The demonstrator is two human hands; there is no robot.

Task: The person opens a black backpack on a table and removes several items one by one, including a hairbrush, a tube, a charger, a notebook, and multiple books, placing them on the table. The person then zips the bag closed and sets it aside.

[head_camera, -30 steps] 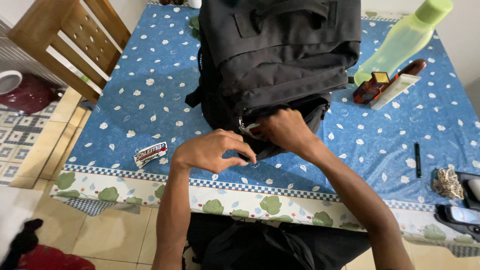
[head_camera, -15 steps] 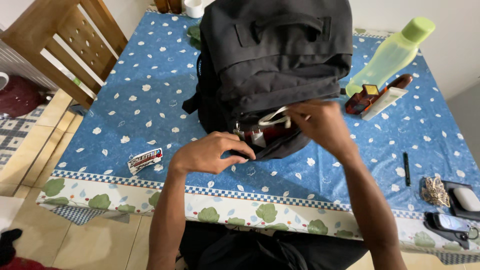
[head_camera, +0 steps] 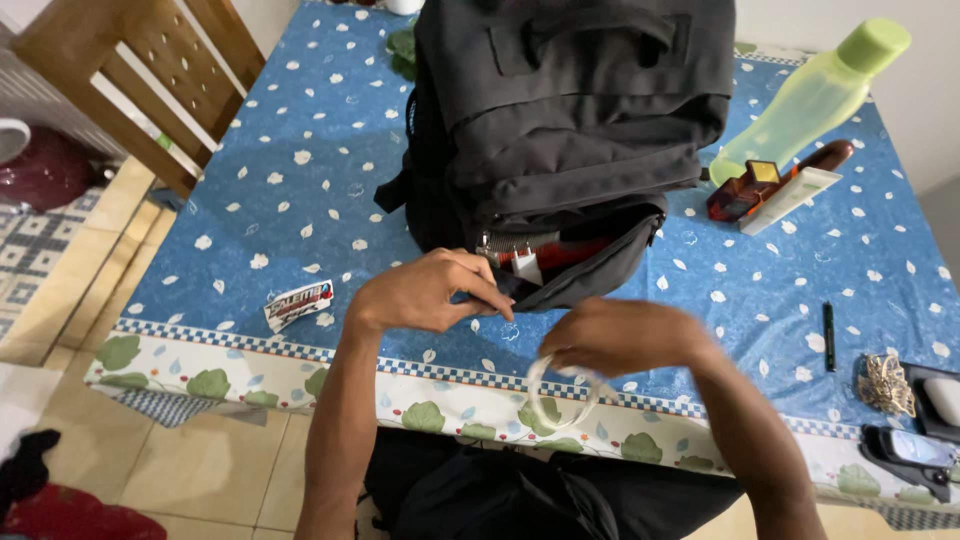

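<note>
A black backpack lies on a table with a blue flowered cloth. Its front pocket is open, showing a white plug and something red inside. My left hand pinches the pocket's lower edge and holds it open. My right hand is near the table's front edge, blurred, holding a looped white cable that hangs below it.
A green bottle, a small amber bottle and a white flat stick lie at the right. A black pen, a brooch and dark cases sit far right. A small wrapper lies left; a wooden chair stands beyond.
My right hand has drawn the white cable out of the pocket and moved down toward the table's front edge. My left hand stays on the pocket's edge.
</note>
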